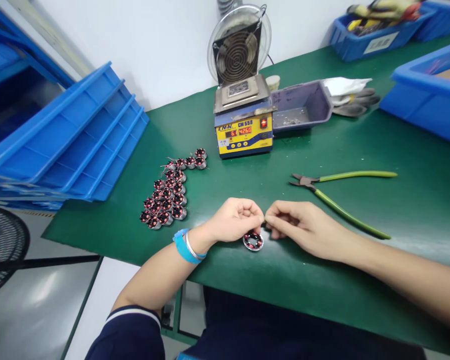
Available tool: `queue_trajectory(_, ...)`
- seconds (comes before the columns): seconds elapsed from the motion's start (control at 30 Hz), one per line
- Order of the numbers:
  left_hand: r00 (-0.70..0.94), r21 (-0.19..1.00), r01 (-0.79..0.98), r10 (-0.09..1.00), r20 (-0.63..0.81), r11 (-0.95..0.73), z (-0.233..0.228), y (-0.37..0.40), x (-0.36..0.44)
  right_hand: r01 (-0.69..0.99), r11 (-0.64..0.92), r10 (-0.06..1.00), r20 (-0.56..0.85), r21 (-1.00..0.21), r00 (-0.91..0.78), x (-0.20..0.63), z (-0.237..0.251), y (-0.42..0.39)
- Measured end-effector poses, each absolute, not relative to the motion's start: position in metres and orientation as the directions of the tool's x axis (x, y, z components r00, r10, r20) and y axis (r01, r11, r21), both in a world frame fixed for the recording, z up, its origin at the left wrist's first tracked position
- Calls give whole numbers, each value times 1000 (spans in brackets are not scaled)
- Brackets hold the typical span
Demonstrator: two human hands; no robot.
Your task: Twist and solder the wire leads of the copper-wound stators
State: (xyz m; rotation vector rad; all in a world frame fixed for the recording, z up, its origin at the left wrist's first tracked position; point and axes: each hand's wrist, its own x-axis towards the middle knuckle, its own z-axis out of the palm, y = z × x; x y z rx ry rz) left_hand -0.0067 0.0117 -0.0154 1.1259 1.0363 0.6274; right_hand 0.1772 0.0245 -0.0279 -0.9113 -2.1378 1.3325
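My left hand rests on the green table and holds a small round motor stator with copper windings just under its fingers. My right hand meets it fingertip to fingertip, pinching something thin at the stator's top, likely its wire leads. A blue band and a silver bracelet sit on my left wrist. A cluster of several similar stators lies to the left of my hands. Green-handled cutting pliers lie open on the table to the right.
A solder pot with a lit display stands behind my hands, a fan above it. Beside it is a grey tray, then gloves. Stacked blue bins lie at left, more blue bins at right.
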Motion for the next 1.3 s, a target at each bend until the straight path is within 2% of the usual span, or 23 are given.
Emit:
queue_trajectory(0.07,426,937,84,838,-341,339,-16,12,-7,285,-49,701,-236,-957,-673,174,-27,22)
queue_trajectory(0.1,429,937,82,837,-340,338,-17,12,-7,283,-103,686,-274,-954,-674,173,-28,22)
queue_trajectory(0.13,431,938,81,836,-338,337,-17,12,-8,287,-55,702,-241,-956,-670,174,-28,22)
queue_trajectory(0.2,436,939,83,835,-335,333,-18,13,-8,306,278,751,8,-911,-660,178,-30,23)
queue_trajectory(0.23,437,940,85,835,-334,332,-18,13,-9,315,491,726,182,-812,-663,180,-31,23)
queue_trajectory(0.3,435,939,86,836,-335,332,-17,14,-9,322,805,560,458,-498,-691,185,-33,26)
queue_trajectory(0.37,426,938,82,839,-337,336,-17,14,-8,303,922,388,560,-243,-732,188,-34,28)
queue_trajectory(0.43,416,938,82,843,-340,338,-17,14,-8,292,942,333,569,-165,-752,188,-33,28)
queue_trajectory(0.47,415,937,86,843,-342,338,-17,13,-8,293,934,358,562,-207,-746,187,-33,28)
queue_trajectory(0.53,417,939,95,843,-339,330,-18,13,-8,308,825,532,471,-473,-703,182,-31,26)
queue_trajectory(0.6,419,943,103,846,-329,316,-19,12,-8,289,490,720,195,-822,-666,176,-30,23)
queue_trajectory(0.63,418,946,104,849,-323,308,-19,12,-8,270,272,747,26,-924,-664,173,-29,22)
queue_trajectory(0.7,416,948,102,852,-317,302,-19,12,-8,248,-34,706,-199,-968,-680,172,-28,20)
queue_trajectory(0.73,417,947,101,851,-318,305,-19,12,-8,250,-55,698,-217,-967,-683,172,-29,20)
queue_trajectory(0.77,418,945,101,849,-323,310,-19,12,-8,262,14,716,-173,-965,-676,174,-29,21)
queue_trajectory(0.8,420,943,101,846,-328,316,-19,13,-8,279,160,740,-72,-947,-669,176,-30,22)
queue_trajectory(0.87,424,940,99,840,-337,327,-18,13,-8,314,552,706,232,-772,-669,182,-32,24)
queue_trajectory(0.93,425,937,98,837,-343,335,-17,13,-8,344,824,547,474,-450,-690,186,-33,27)
queue_trajectory(1.03,422,935,101,836,-349,339,-16,14,-8,340,936,328,586,-93,-741,190,-33,32)
queue_trajectory(1.13,427,939,91,838,-339,333,-17,13,-8,276,961,203,596,32,-777,191,-31,33)
queue_trajectory(1.2,424,943,88,844,-328,322,-17,12,-8,259,964,243,588,-58,-772,189,-31,32)
queue_trajectory(1.23,420,945,88,848,-322,315,-17,11,-8,270,944,329,567,-187,-755,187,-30,30)
queue_trajectory(1.3,412,950,94,857,-309,298,-18,10,-8,296,748,590,392,-594,-705,180,-30,26)
